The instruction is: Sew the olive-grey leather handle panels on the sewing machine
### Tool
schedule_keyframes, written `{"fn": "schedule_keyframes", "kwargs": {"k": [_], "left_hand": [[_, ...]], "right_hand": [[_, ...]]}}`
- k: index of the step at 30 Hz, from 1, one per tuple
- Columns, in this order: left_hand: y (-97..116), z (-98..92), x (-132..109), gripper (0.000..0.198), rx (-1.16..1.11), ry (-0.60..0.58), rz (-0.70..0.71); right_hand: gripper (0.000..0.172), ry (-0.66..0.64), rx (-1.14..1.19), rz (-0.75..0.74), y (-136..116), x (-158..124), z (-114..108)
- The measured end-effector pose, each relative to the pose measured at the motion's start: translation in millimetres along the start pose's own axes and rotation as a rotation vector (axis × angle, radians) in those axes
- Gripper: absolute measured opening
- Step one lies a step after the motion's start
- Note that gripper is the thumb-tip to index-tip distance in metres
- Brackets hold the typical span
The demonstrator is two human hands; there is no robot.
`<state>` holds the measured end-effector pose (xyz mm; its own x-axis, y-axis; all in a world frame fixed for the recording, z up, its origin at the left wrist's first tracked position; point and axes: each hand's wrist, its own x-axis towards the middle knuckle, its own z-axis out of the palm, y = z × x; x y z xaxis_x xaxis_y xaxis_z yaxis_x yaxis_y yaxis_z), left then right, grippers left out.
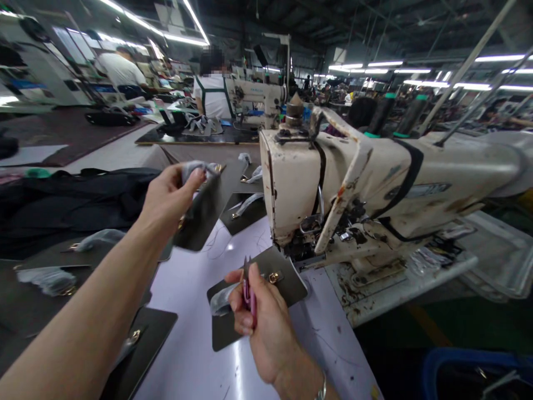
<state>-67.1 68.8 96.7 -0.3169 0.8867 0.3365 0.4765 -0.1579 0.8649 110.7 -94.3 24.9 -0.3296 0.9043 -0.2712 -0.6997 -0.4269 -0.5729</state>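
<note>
Pale, glossy counter [191, 355] carrying a worn cream sewing machine [375, 183] right of centre. Black cloth [62, 205] is heaped at the counter's left edge. Spare grey panels [245, 208] lie flat behind the hands. The left hand [172, 194] is clamped on the top edge of a raised panel [200, 214], held tilted above the counter. A flat panel [291, 283] lies on the counter with one corner under the machine's head. The right hand [262, 322] rests on it, closed around pink snips [250, 291] whose blades point upward. A brass clasp [273, 276] on the flat panel sits just beside the snips.
</note>
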Motion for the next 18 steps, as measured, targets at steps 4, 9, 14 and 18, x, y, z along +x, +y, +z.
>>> {"fn": "schedule_keyframes", "kwargs": {"k": [4, 9, 14, 18], "left_hand": [[22, 27.4, 1, 0.074, -0.093, -0.048, 0.266], [27, 30.3, -140, 0.04, -0.23, -0.731, 0.041], [-13, 76.8, -268, 0.048, -0.342, -1.129, -0.24], [-44, 121.0, -295, 0.074, -0.499, -0.756, -0.283]], "right_hand": [[0.035, 0.158, -0.56, -0.301, -19, -28, -21], [0.02, 0.503, -1.121, -0.701, -55, -41, -66], [0.032, 0.399, -1.231, -0.556, -68, -27, -86], [0.038, 0.373, -0.957, -0.386, -62, -17, -88]]}}
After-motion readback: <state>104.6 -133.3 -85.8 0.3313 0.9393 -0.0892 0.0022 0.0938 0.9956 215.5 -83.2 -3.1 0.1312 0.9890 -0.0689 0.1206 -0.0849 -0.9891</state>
